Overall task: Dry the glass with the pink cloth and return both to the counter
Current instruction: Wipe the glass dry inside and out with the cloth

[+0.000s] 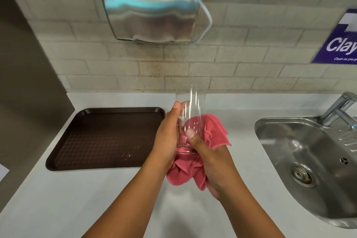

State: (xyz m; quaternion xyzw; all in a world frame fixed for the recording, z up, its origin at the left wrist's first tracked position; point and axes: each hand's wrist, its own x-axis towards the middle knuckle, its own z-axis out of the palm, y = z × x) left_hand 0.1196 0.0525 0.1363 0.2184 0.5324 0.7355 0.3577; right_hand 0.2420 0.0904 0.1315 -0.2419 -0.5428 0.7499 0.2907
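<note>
A tall clear glass (191,102) stands upright in the air above the white counter (96,199), its mouth upward. My left hand (168,139) wraps its left side with the thumb up along the wall. My right hand (210,164) holds the pink cloth (214,129) against the glass's right side and base, thumb pressed on the front of the glass. The cloth bunches behind the glass and hangs below both hands.
A dark brown tray (77,141) lies on the counter to the left. A steel sink (289,141) with a tap (340,108) is at the right. A steel dispenser (150,11) hangs on the tiled wall above. A purple sign (340,44) is at the far right.
</note>
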